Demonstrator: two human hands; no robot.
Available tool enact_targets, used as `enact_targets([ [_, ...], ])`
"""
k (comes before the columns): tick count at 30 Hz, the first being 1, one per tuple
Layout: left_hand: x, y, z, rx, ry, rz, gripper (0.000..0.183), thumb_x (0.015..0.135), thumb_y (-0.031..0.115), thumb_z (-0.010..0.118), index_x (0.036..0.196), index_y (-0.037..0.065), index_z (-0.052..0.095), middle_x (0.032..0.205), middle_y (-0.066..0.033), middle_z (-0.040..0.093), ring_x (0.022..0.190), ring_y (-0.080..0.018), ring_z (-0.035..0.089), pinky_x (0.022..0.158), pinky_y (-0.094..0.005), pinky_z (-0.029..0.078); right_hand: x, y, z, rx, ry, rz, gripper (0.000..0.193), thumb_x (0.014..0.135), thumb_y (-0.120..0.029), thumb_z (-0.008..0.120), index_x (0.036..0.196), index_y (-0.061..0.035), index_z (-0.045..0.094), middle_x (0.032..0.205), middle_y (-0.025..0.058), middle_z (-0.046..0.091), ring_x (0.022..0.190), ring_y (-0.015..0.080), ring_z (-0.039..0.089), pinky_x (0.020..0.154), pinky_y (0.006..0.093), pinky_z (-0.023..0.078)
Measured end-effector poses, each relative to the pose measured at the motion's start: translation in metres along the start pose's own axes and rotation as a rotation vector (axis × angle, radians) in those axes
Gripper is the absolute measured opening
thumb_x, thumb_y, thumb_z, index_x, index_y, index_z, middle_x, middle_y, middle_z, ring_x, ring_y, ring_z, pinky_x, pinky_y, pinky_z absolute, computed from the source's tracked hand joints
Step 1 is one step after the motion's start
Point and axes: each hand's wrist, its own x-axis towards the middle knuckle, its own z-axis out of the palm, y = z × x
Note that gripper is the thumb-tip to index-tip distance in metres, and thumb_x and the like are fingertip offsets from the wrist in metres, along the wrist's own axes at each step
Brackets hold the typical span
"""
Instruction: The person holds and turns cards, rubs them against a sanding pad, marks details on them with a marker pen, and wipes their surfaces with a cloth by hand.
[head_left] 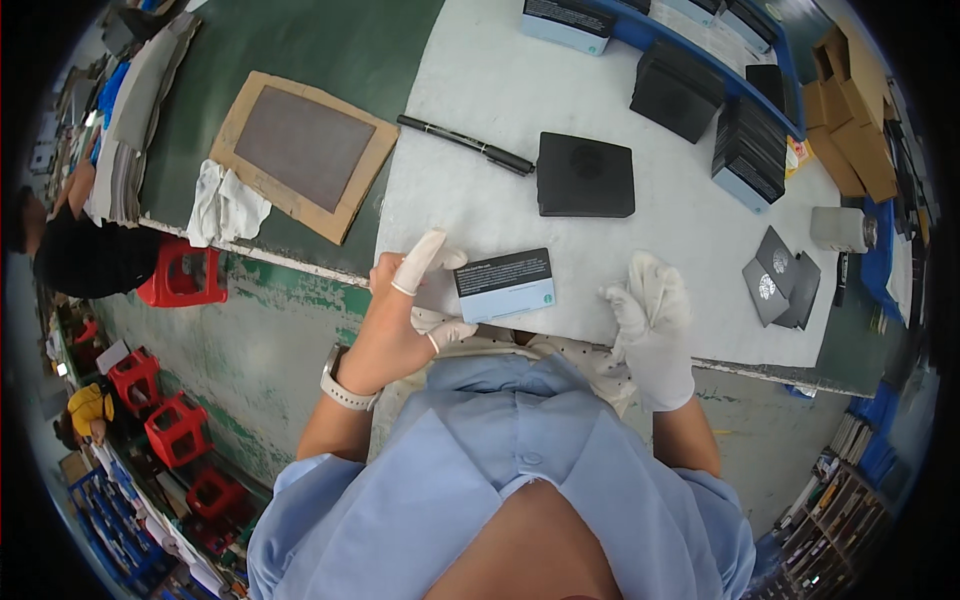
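A small card [505, 285], black above and light blue below with fine print, lies at the near edge of the white-covered worktable. My left hand [400, 310], with white finger cots on some fingers and a watch at the wrist, is at its left edge. Thumb and forefinger are spread apart there, with the fingertips close to the card's left corners; whether they touch it is unclear. To the right of the card, my right hand [655, 325] wears a white glove. Its fingers are slightly bent, the thumb stands apart, and nothing shows in it.
Beyond the card are a black square block [586, 175] and a black marker pen [465, 144]. Card stacks [748, 155] and a blue tray [690, 60] sit at the far right, with dark cards [780, 280] and a jar [842, 229] nearer. A cardboard-framed board [305, 150] lies left.
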Motion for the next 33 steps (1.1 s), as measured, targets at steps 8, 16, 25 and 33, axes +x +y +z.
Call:
enact_targets([
  [8,0.001,0.011,0.003,-0.234,-0.015,0.073,0.104,0.063,0.027,0.084,0.144,0.002,0.024,0.119,-0.0106,0.054,0.097,-0.0205,0.047,0.082,-0.0314,0.038,0.016,-0.021,0.034,-0.225,-0.114,-0.146,0.035,0.078,-0.011,0.073,0.097,-0.0031,0.044,0.090,0.0060,0.052,0.080,0.0105,0.054,0.066,0.0265,0.048],
  [16,0.001,0.017,0.002,-0.262,0.003,0.147,0.099,0.065,0.021,0.083,0.142,-0.001,0.025,0.121,-0.0119,0.054,0.095,-0.0224,0.045,0.079,-0.0314,0.039,0.026,-0.039,0.020,0.385,0.326,0.000,0.024,0.086,-0.007,0.061,0.103,-0.0032,0.045,0.077,0.0053,0.054,0.039,0.0075,0.050,0.030,0.0194,0.039],
  [25,0.001,0.015,0.006,-0.313,0.000,0.177,0.098,0.067,0.019,0.081,0.143,0.000,0.023,0.125,-0.0126,0.053,0.099,-0.0219,0.044,0.079,-0.0312,0.038,0.027,-0.046,0.015,0.376,0.148,0.093,0.026,0.085,-0.005,0.062,0.106,-0.0025,0.048,0.078,0.0047,0.058,0.053,0.0057,0.054,0.040,0.0195,0.044],
  [33,0.004,0.015,0.009,-0.346,-0.053,0.158,0.103,0.066,0.023,0.083,0.145,0.003,0.019,0.122,-0.0130,0.051,0.107,-0.0201,0.049,0.084,-0.0309,0.035,0.028,-0.044,0.016,0.164,-0.034,0.082,0.020,0.084,-0.003,0.063,0.100,-0.0013,0.051,0.076,0.0024,0.058,0.062,0.0049,0.055,0.050,0.0202,0.046],
])
